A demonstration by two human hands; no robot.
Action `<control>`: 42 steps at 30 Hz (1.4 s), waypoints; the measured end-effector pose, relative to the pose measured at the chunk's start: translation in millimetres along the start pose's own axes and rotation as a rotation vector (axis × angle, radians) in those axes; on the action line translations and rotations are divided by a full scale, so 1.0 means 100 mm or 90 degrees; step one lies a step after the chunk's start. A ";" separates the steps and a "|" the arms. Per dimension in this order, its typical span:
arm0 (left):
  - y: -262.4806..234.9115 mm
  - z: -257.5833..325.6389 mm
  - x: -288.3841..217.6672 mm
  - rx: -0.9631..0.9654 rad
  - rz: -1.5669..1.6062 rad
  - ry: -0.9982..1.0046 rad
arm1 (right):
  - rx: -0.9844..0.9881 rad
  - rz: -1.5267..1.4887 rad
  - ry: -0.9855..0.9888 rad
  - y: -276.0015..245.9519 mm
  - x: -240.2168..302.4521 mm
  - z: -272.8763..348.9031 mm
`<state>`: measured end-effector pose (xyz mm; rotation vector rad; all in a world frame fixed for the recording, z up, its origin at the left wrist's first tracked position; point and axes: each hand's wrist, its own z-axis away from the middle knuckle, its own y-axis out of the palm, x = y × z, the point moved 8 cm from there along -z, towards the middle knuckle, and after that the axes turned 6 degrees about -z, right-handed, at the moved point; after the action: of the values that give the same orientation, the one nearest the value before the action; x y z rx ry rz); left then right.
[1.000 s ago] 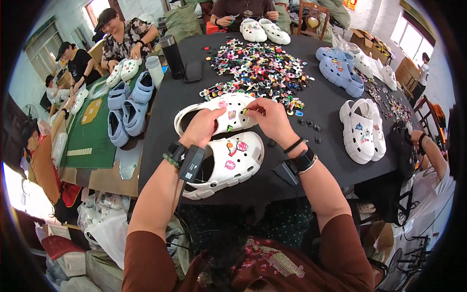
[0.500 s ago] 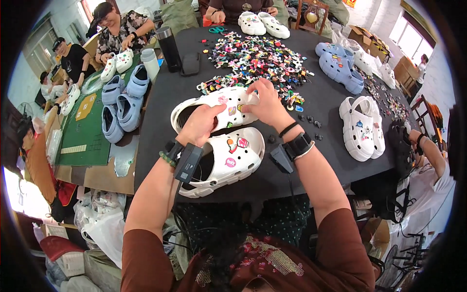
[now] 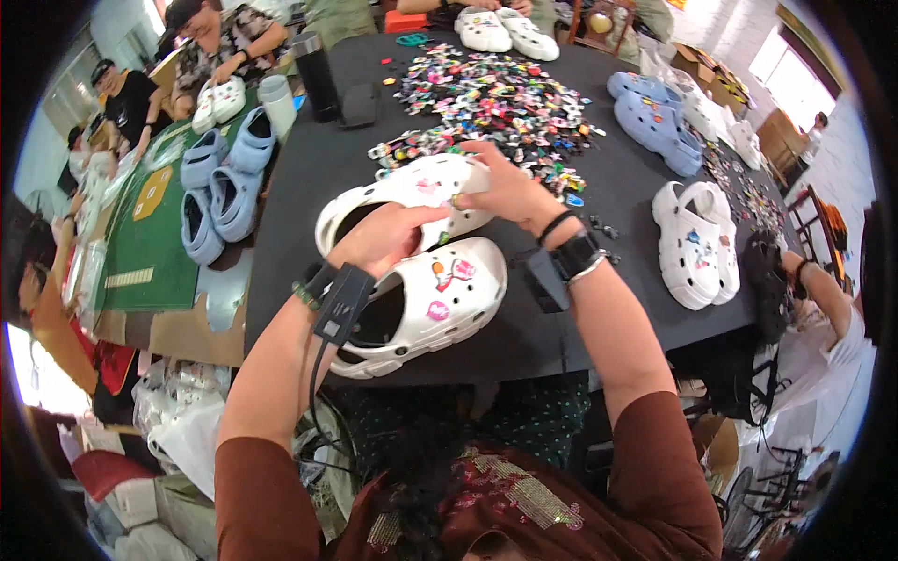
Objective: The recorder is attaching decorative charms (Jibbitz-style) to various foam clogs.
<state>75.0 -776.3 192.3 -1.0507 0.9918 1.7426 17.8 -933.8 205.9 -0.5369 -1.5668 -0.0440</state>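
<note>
A white clog [image 3: 398,185] with holes and a few charms lies at the middle of the table's near side. My left hand [image 3: 385,239] is closed on its near side, fingers reaching inside, thumb along the upper. My right hand [image 3: 513,194] grips the toe, its thumb pressed by a small charm; the other fingers are partly hidden behind the clog. Nearer to me rests a second white clog [image 3: 472,307], carrying a pink round charm [image 3: 438,309] and other charms. Just beyond spreads a heap of colourful charms [image 3: 500,98].
White clogs [image 3: 690,252] and blue clogs [image 3: 655,126] stand to the right on the black table [image 3: 608,327]. A dark bottle [image 3: 316,79] and black case [image 3: 359,107] are at the far left. Other people work around, with blue clogs [image 3: 234,201] on a green mat [image 3: 159,262].
The held clog has tipped slightly and shifted a little left with both hands. My right thumb and fingers have closed in around its toe. The view has also shifted slightly.
</note>
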 end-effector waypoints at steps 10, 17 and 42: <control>-0.23 -0.11 0.21 -0.068 0.106 0.018 | -0.053 0.030 0.016 0.06 -0.26 -0.05; -0.19 -0.10 0.15 -0.027 0.121 0.013 | -0.228 0.312 -0.123 0.14 0.32 0.24; -0.22 -0.08 0.15 -0.006 0.097 0.047 | -0.062 0.098 0.010 0.04 0.11 0.10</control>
<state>92.7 -773.0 171.2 -1.0758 1.1358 1.8434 10.5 -923.5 214.2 -0.7309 -1.5092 -0.0076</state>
